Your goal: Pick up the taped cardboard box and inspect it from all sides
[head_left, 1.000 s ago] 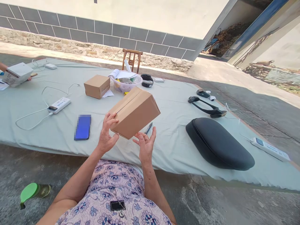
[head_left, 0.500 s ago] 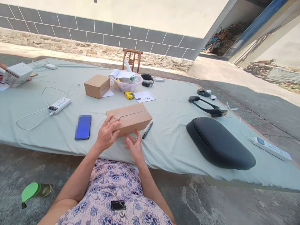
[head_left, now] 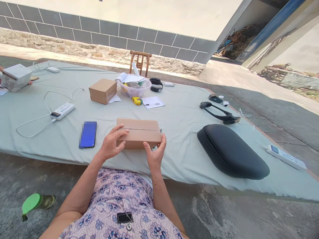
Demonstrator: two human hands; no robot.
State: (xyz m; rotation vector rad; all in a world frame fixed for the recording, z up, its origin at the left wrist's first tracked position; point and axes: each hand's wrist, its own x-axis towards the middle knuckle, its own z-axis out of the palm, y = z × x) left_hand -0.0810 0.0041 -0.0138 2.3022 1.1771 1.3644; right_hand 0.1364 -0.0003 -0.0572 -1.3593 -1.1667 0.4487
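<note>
Between my two hands is a closed brown cardboard box [head_left: 139,134], with a seam running across its top. My left hand [head_left: 111,143] grips its left end, fingers over the top and thumb on the front side. Around the right end, my right hand [head_left: 156,153] has its thumb on the front face and its fingers along the side. The box covers most of the black pen; only a small dark tip shows by its right edge. A phone [head_left: 88,134] with a blurred blue screen lies left of my left hand.
Behind stand another cardboard box [head_left: 102,91], a plastic basket [head_left: 136,90] of small items, a yellow tape measure [head_left: 137,101] and paper [head_left: 153,102]. A black case [head_left: 233,151] and a headset [head_left: 219,114] lie right. A white power strip [head_left: 62,111] trails cable at left. Someone's hand holds a white box [head_left: 17,78].
The box has turned to lie square in front of me and shifted slightly right, over the pen. My right hand has moved from beneath its front edge to its right end.
</note>
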